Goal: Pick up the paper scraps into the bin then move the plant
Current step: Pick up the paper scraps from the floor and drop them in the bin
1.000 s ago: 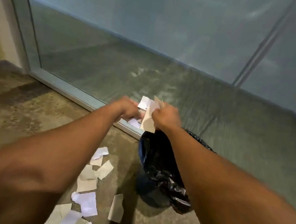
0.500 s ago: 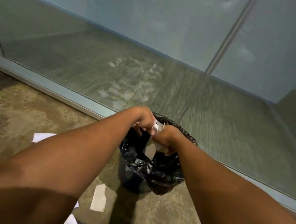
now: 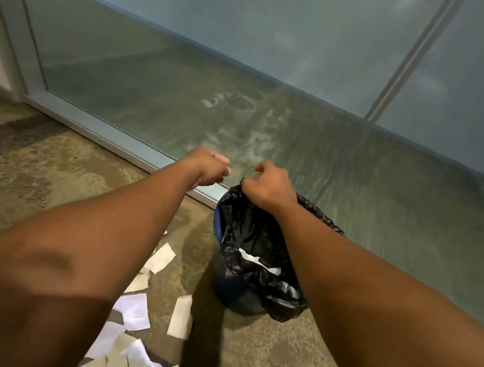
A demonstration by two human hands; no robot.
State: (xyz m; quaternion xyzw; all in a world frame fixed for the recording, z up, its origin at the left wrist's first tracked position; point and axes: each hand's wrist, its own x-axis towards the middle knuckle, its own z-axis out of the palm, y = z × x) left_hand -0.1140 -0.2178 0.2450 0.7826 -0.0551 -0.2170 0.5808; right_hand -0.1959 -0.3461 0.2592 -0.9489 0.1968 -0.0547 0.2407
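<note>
Both hands empty over bin (scraps inside).

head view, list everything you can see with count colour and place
bin: one, dark blue, on the floor near the glass wall, under the right forearm
bin liner: one, black, glossy, lining the bin and folded over its rim
paper scraps in the bin: a few, white, lying inside the liner
paper scraps on the floor: many, white and cream, scattered left of the bin toward the bottom edge
floor: mottled brown concrete
glass wall: frosted blue-grey panels in a metal frame, behind the bin
left hand: one, fingers curled, holding nothing visible, left of the bin
right hand: one, fingers curled, holding nothing visible, above the bin's far rim
</note>
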